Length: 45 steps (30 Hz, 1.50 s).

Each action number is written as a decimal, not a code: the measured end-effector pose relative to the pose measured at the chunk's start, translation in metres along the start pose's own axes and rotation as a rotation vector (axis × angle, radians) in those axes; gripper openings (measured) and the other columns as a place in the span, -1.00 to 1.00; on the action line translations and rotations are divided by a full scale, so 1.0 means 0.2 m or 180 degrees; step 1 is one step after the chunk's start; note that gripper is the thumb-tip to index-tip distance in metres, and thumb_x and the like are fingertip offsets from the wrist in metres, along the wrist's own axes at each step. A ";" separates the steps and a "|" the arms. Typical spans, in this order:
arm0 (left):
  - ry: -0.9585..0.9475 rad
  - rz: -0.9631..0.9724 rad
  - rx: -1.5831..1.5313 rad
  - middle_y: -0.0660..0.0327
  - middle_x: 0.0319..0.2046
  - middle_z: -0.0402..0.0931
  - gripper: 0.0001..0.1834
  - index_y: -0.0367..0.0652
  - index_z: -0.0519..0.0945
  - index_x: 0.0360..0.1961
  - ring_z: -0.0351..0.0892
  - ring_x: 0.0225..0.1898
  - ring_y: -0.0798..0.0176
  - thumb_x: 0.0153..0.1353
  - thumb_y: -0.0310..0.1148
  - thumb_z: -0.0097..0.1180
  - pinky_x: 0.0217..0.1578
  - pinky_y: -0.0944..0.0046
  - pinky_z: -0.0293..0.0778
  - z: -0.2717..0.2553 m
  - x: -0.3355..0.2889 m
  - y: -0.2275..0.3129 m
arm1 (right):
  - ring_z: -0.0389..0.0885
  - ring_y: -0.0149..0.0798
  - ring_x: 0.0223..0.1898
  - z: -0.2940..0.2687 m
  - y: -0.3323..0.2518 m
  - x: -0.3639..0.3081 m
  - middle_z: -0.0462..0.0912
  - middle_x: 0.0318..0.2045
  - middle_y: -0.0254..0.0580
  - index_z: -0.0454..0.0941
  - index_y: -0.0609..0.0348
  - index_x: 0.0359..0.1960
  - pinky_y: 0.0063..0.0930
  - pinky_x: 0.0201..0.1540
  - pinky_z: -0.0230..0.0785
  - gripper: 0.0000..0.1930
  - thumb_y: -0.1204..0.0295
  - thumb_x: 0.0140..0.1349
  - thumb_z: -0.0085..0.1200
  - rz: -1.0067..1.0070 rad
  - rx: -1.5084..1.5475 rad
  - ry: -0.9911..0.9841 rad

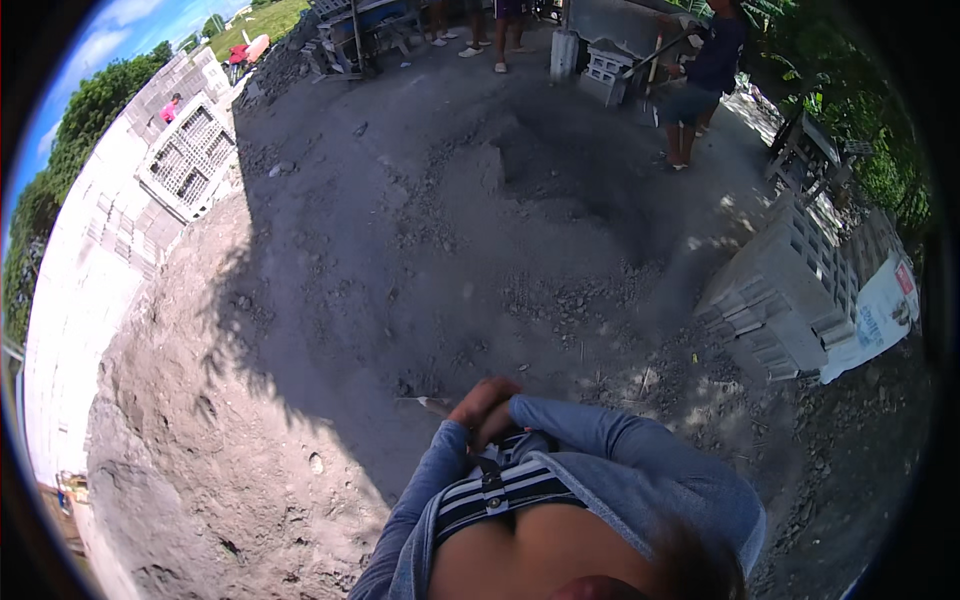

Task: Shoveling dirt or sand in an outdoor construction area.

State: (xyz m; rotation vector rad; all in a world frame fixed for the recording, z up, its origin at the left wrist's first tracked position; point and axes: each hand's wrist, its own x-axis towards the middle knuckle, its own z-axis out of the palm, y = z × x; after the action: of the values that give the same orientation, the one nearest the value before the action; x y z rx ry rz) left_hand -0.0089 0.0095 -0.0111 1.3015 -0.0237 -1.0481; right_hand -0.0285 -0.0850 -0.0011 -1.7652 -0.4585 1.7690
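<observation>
Standing over bare dirt (300,330), kept the left hand (468,412) and right hand (497,395) tucked together at the chest, blue sleeves (600,440) meeting there. Could not tell the state of the fingers: curled into each other, grip hidden, nothing clearly held. Spotted one thin pale sliver (432,403) just left of the hands, lying on or just over the ground; could not say whether touched. Judged the job barely begun at this spot: hands off any tool, gravel mound (560,170) well ahead and apparently whole, block stack (780,300) off to the right and apart from the hands. Judged everything about moving or laying material as left to do.

Counted one mound, one block stack, one white sack (880,320) leaning beside it, one block wall (100,260) along the left. Counted one bystander (705,80) with a long handle at top right, two pairs of legs (485,35) at the top edge, one figure in pink (172,108) by the wall.
</observation>
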 end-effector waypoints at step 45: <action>0.3885 -0.0044 -0.0767 0.14 -0.30 0.55 -0.64 -0.26 0.53 -0.23 0.53 -0.32 0.27 0.18 -0.24 -0.23 -0.33 0.31 0.43 -1.01 -2.10 -1.81 | 0.38 -0.32 -0.58 0.28 -1.96 1.57 0.38 -0.66 -0.32 0.30 0.06 -0.63 -0.32 -0.28 0.35 -0.82 0.49 0.00 0.08 -0.0921 0.3718 0.0896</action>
State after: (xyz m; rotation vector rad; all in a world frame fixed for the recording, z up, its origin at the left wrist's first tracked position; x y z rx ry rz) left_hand -0.3573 0.4682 -0.1431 1.5212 0.9941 -0.1228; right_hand -0.0019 0.4200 0.0009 -0.9808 0.3822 1.1257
